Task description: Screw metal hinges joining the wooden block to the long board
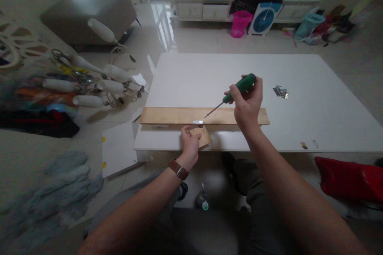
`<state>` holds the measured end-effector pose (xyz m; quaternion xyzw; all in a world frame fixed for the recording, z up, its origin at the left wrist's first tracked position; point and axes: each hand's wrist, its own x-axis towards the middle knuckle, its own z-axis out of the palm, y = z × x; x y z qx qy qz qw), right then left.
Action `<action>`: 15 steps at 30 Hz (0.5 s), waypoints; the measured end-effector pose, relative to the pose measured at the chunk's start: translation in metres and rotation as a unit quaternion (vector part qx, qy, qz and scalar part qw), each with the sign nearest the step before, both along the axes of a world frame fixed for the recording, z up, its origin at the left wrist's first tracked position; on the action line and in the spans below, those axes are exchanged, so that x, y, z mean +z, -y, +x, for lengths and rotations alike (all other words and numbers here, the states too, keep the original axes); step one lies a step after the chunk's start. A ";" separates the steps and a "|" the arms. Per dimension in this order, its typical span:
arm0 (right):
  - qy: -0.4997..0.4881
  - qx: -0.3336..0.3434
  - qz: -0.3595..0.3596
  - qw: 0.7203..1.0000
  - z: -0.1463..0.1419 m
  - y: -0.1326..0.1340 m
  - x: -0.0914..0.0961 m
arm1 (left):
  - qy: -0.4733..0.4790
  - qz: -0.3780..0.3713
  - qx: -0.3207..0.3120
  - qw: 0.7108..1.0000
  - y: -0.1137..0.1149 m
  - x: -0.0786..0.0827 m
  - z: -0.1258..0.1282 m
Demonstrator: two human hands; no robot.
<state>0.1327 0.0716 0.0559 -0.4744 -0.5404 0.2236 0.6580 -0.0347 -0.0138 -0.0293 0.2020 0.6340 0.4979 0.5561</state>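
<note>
Your right hand (247, 105) curls round the green screwdriver (243, 85); your left hand (190, 143) pinches the small board (206, 137). The metal hinge (198, 122) sits at eight o'clock from the screwdriver's tip, by the long board (164, 115)'s edge. Holding the screwdriver straighter should help.

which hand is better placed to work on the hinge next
Probably the right hand: it holds the screwdriver, tip close to the hinge. The left hand is busy holding the small board.
</note>
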 end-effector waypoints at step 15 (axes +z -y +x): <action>0.009 0.024 0.004 1.000 -0.007 0.005 0.002 | -0.014 -0.034 0.028 0.999 -0.013 -0.001 -0.011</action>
